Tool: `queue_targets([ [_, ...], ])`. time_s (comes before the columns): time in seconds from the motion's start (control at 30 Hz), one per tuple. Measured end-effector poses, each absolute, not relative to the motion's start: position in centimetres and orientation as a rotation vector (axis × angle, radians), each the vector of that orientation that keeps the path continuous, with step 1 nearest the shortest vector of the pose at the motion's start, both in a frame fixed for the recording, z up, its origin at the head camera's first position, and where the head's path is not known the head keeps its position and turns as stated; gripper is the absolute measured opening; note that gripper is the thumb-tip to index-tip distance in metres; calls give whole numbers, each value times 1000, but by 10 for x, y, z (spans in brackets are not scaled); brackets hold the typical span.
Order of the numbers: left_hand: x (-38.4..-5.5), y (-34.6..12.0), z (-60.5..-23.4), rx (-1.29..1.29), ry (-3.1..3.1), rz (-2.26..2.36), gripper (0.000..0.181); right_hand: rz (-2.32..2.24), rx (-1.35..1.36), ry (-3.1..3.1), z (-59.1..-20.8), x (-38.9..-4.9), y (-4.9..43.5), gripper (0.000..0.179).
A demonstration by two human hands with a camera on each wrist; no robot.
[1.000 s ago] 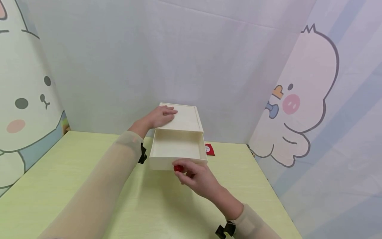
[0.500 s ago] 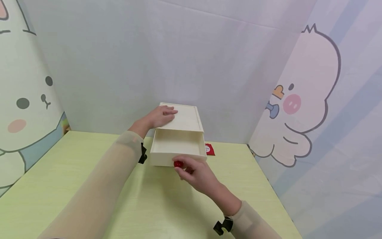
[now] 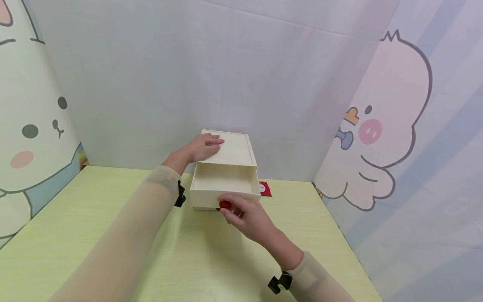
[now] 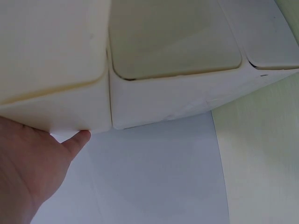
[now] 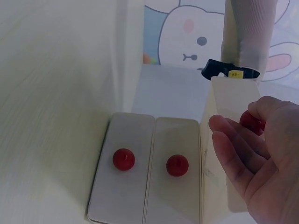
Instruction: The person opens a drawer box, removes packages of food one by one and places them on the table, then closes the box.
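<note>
A small cream drawer cabinet point(image 3: 234, 149) stands at the back of the table. Its top drawer point(image 3: 205, 198) is pulled partway out, with the inside in view from above. On that drawer's front, my right hand point(image 3: 249, 216) pinches a round red knob point(image 3: 224, 204) between thumb and forefinger; the other fingers are loosely bent in the right wrist view. My left hand point(image 3: 200, 147) rests on the cabinet's top, fingers spread forward, the thumb point(image 4: 79, 140) at the edge in the left wrist view. Two closed lower drawers point(image 5: 177, 200) carry red knobs point(image 5: 124, 159) too.
A red packet point(image 3: 266, 188) with a white label lies right beside the cabinet. Close behind hangs a pale curtain point(image 3: 226, 75), and cartoon-printed cloths point(image 3: 396, 126) flank the yellow-green table point(image 3: 181, 260).
The top drawer has slid a little way inward, toward the cabinet. My right hand has moved forward with its knob, while my left hand stays on the top.
</note>
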State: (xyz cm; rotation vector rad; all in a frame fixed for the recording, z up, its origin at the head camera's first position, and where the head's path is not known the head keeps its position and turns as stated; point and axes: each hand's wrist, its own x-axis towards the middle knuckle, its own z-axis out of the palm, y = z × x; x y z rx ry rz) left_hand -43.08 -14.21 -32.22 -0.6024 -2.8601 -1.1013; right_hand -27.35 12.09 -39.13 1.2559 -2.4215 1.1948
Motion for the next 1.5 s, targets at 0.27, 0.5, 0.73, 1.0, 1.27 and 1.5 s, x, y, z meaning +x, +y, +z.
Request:
queue_targets([
  [0.27, -430, -142, -322, -612, -2859, -1087, 54, 1136, 1243, -2425, -392, -278, 120, 30],
  [0.5, -431, -142, -322, -604, -2858, -1086, 54, 1097, 1205, -2459, -392, -283, 118, 30],
  [0.73, -436, -143, -324, -601, -2844, -1091, 54, 1071, 1178, -2453, -392, -290, 116, 32],
  [1.0, -437, -144, -325, -602, -2841, -1112, 54, 1060, 1153, -2465, -393, -297, 112, 34],
  [1.27, -437, -145, -325, -595, -2849, -1097, 54, 1054, 1155, -2455, -394, -305, 110, 34],
  [1.5, -437, -145, -326, -598, -2856, -1098, 54, 1047, 1122, -2489, -393, -312, 107, 36],
])
